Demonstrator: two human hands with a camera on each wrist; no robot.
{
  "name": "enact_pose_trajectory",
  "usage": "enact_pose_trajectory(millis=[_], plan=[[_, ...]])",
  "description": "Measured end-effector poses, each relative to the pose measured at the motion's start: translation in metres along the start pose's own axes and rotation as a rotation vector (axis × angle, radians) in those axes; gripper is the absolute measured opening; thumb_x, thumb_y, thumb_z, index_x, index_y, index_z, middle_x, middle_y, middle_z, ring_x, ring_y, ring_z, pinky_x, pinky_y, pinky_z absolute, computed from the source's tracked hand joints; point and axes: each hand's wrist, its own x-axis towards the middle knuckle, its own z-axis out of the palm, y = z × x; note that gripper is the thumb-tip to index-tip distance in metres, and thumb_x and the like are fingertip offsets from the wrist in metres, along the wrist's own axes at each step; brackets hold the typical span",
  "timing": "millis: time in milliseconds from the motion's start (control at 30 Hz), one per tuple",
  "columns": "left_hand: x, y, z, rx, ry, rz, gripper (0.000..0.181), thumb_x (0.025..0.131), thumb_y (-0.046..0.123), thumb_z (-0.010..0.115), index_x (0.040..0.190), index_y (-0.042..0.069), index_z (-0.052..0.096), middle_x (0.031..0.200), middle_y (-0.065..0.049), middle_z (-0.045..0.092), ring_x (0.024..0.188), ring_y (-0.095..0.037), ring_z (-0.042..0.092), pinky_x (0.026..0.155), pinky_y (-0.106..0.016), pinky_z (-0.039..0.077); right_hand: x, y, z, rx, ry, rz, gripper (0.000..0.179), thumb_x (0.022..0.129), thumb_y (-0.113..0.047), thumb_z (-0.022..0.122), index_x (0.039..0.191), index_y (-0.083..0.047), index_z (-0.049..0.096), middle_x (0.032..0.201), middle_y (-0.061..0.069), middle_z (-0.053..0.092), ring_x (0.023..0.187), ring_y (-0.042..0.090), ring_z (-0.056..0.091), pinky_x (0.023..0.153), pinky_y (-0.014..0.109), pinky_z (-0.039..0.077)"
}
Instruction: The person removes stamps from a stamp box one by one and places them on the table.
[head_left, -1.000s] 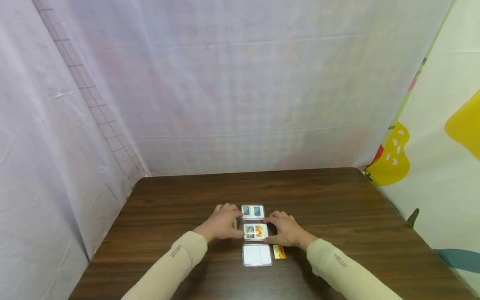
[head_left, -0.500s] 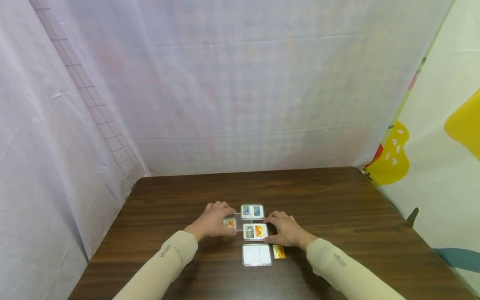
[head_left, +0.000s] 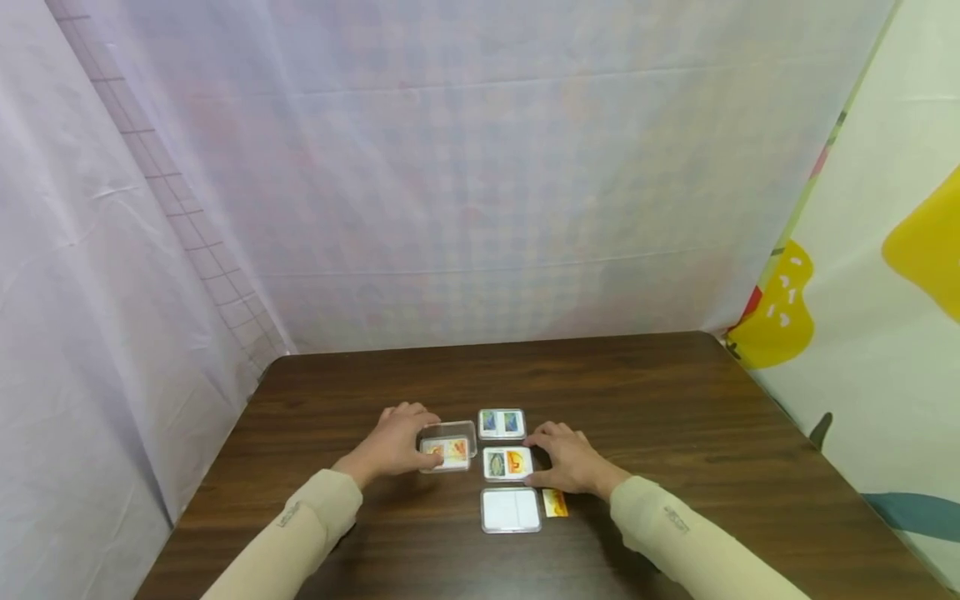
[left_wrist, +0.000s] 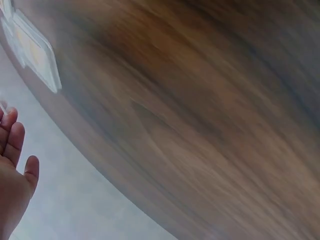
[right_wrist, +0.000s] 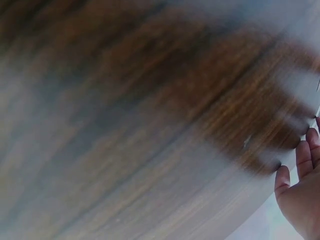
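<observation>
My left hand (head_left: 393,440) holds a clear plastic lid (head_left: 454,427) by its left side, thumb near and fingers far. The lid overlaps a white-backed case with orange pictures (head_left: 455,452), partly hidden by the thumb. My right hand (head_left: 567,457) grips the right end of the middle clear case (head_left: 497,464), which shows a greenish and an orange picture. Behind it lies a case with two blue-green pictures (head_left: 502,423). Nearest the body is a case with a plain white insert (head_left: 510,510). A small orange picture card (head_left: 556,503) lies just right of it.
Everything lies on a dark wood-grain table (head_left: 637,392) with rounded far corners. A white curtain (head_left: 465,208) hangs behind it, and a patterned cloth (head_left: 885,375) hangs on the right.
My left hand has moved left with the clear lid, away from the middle case, uncovering the case with orange pictures. My right hand stays at the middle case.
</observation>
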Motion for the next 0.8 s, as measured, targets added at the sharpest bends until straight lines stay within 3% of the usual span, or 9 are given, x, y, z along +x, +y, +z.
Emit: enact_pose_trajectory(millis=[267,467,800], plan=[[-0.022,-0.025,-0.012,0.005,0.025,-0.077,0.056,0.079,0.037,0.082,0.122,0.006,0.065,0.108,-0.002,0.061,0.102,-0.023,0.052,0.095,-0.052,0.035,0.001,0.002,0.001,0.001,0.002,-0.002,0.061,0.082,-0.048,0.077,0.128,-0.009,0.062,0.131,0.015,0.053,0.124,0.038,0.046,0.099,0.062,0.033],[-0.038,-0.047,-0.020,0.029,0.064,-0.076,0.056,0.076,0.037,0.083,0.118,0.004,0.066,0.104,-0.002,0.061,0.099,-0.025,0.052,0.091,-0.055,0.036,0.001,0.003,0.002,-0.013,-0.001,0.005,0.061,0.082,-0.048,0.077,0.128,-0.010,0.062,0.131,0.015,0.053,0.124,0.038,0.046,0.099,0.061,0.034],[-0.059,-0.077,-0.025,0.051,0.077,-0.097,0.058,0.073,0.038,0.084,0.116,0.003,0.067,0.105,-0.005,0.063,0.100,-0.029,0.054,0.088,-0.058,0.038,0.001,0.001,0.001,-0.013,0.003,0.002,0.060,0.082,-0.046,0.078,0.127,-0.009,0.063,0.131,0.016,0.054,0.124,0.039,0.046,0.099,0.063,0.033]])
